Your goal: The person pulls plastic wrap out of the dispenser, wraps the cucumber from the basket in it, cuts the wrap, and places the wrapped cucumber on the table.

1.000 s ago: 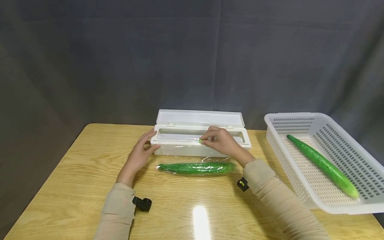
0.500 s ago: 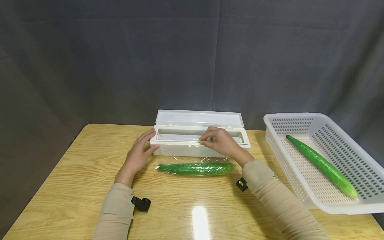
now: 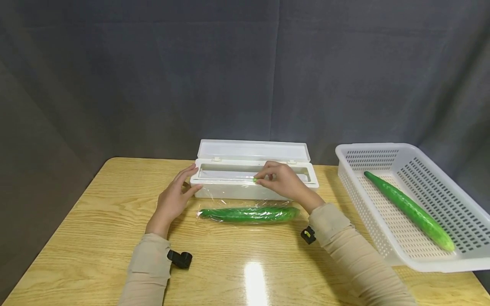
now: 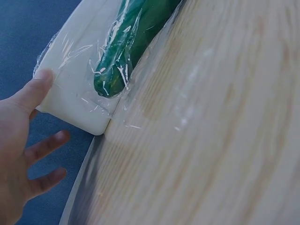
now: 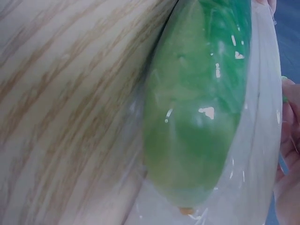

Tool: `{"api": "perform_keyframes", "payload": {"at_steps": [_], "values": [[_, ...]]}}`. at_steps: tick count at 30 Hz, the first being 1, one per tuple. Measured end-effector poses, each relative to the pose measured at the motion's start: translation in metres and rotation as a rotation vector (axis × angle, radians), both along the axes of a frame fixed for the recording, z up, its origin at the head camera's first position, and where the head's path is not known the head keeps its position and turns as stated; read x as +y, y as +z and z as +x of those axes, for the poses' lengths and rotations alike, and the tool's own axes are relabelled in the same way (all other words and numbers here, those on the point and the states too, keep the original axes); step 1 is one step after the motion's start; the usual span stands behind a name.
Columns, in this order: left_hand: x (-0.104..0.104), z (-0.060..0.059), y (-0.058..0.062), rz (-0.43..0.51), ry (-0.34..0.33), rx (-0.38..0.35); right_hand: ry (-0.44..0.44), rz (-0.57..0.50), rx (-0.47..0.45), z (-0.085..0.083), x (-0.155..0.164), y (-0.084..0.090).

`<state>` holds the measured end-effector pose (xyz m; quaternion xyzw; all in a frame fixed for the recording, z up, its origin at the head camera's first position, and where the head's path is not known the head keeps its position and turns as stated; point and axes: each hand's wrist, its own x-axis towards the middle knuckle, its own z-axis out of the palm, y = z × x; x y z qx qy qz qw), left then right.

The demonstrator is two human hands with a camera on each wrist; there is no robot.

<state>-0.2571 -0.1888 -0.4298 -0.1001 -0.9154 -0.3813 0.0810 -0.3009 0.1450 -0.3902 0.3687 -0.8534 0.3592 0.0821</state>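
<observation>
A white cling film box (image 3: 229,192) stands open at mid-table, lid tipped back. My left hand (image 3: 190,181) braces its left end with straight fingers; the left wrist view shows the thumb (image 4: 35,89) lying on the box corner (image 4: 75,93). My right hand (image 3: 258,180) pinches a small green slider (image 3: 254,180) on the box's front rim. A cucumber (image 3: 249,213) wrapped in clear film lies just in front of the box, with film still running up to it. The same cucumber (image 5: 197,117) fills the right wrist view.
A white perforated basket (image 3: 377,147) sits at the right edge of the wooden table (image 3: 95,221) and holds a second cucumber (image 3: 407,209). Dark cloth hangs behind the table. Bare tabletop lies to the left and near me.
</observation>
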Motion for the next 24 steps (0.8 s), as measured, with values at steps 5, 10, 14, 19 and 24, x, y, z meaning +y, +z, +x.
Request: {"api": "perform_keyframes", "payload": {"at_steps": [5,10,14,19,24], "values": [[0.002,0.001,-0.001,0.027,0.003,-0.013,-0.004,0.012,0.008,0.001,0.004,0.001],[0.004,0.0,-0.002,0.039,0.0,-0.026,-0.033,0.024,0.028,0.001,0.016,0.0],[0.001,-0.001,0.0,0.045,-0.001,-0.034,-0.069,0.018,0.042,0.002,0.028,0.0],[-0.003,0.0,0.003,0.059,0.0,-0.034,-0.076,-0.005,0.059,0.004,0.036,0.001],[-0.002,0.0,0.002,0.07,-0.003,-0.044,-0.085,-0.026,0.066,0.008,0.045,-0.001]]}}
